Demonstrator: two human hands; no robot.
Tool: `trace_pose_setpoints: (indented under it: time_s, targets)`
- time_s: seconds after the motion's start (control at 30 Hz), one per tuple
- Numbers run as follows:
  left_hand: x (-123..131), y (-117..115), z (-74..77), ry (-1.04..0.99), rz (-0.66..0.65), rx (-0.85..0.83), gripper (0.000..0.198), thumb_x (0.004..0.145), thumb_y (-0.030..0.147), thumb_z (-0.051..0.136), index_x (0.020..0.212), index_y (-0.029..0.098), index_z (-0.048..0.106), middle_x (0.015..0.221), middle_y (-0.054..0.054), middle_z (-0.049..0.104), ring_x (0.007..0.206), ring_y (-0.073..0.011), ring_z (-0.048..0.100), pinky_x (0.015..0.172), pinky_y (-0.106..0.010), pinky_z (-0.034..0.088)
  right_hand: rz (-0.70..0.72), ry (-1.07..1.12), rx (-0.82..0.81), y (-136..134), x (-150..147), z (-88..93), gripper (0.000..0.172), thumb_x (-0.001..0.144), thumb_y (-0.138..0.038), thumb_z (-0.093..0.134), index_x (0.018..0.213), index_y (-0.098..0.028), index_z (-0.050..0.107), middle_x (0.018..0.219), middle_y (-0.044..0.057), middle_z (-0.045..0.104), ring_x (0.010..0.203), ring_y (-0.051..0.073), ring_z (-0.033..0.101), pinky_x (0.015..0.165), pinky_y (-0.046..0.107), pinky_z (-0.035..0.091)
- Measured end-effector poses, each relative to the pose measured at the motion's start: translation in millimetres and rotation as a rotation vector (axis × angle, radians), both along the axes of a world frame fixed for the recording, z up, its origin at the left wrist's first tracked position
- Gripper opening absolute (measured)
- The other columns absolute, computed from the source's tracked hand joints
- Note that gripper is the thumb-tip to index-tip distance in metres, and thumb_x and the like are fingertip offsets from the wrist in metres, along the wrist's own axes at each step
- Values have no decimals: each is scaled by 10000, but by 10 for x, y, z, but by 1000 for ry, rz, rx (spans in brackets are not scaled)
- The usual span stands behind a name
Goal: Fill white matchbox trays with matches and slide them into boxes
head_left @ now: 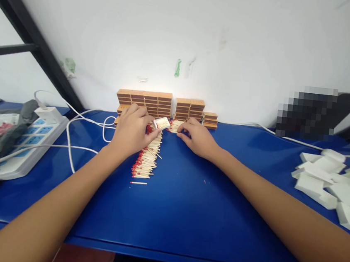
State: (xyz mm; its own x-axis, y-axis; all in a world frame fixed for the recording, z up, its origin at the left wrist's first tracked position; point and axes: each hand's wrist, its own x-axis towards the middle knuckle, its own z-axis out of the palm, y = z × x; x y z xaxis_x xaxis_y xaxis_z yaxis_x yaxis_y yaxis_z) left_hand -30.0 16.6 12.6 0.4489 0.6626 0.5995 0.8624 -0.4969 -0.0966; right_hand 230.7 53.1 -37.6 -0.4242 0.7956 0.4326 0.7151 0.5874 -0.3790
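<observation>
Plainly, left fingers [152,136] clamp a shallow rectangular tray [167,125]; right fingers [185,137] curl by slim wooden matches [174,127], grip unclear.

A blue desk [166,213], seen from my distance
On it I see loose matches [145,161], stacked matchboxes [157,101] behind them, white trays [348,195] at right, a power strip [35,138] at left.

I count two hands in use: one left hand [133,128] and one right hand [197,138]. Held matchbox tray [162,123]: one. Detached match [138,183]: one. Heaped matches [145,161]: dozens; overlap prevents an exact count. Wide matchbox block [143,98]: one, four columns across its top. Two-column matchbox block [190,103]: one. Short matchbox stack [210,120]: one. Loose white trays [317,175]: more than six, overlapping. Power strip [36,130]: one.
</observation>
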Motion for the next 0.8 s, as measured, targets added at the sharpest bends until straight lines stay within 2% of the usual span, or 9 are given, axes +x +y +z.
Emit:
trace_pose_setpoints:
  time_s: [0.17, 0.43, 0.8]
  targets:
    - [23, -21, 5, 23, -6, 7, 293, 976, 447, 710, 1003, 169, 801, 965, -123, 693, 1041, -337, 568, 921, -493, 434, -23, -73, -4, 8, -38, -24, 76, 1003, -201, 639, 983, -190, 712, 1032, 87, 604, 926, 236, 608, 829, 344, 467]
    - [18, -21, 5, 25, -11, -2, 271, 969, 432, 726, 1006, 174, 798, 970, -123, 694, 1039, -337, 560, 923, -488, 424, -2, -145, -46, -34, -7, 34, 103, 1032, -185, 597, 987, -163, 687, 1079, 124, 631, 985, 258, 635, 915, 374, 494]
    - [20, -12, -5, 27, -21, -52, 290, 943, 429, 766, 1039, 158, 804, 997, -121, 703, 1063, -333, 565, 951, -472, 426, -34, -217, -154, -88, 110, 122, 141, 1043, -198, 593, 975, -164, 711, 1069, 127, 659, 909, 240, 647, 850, 351, 491]
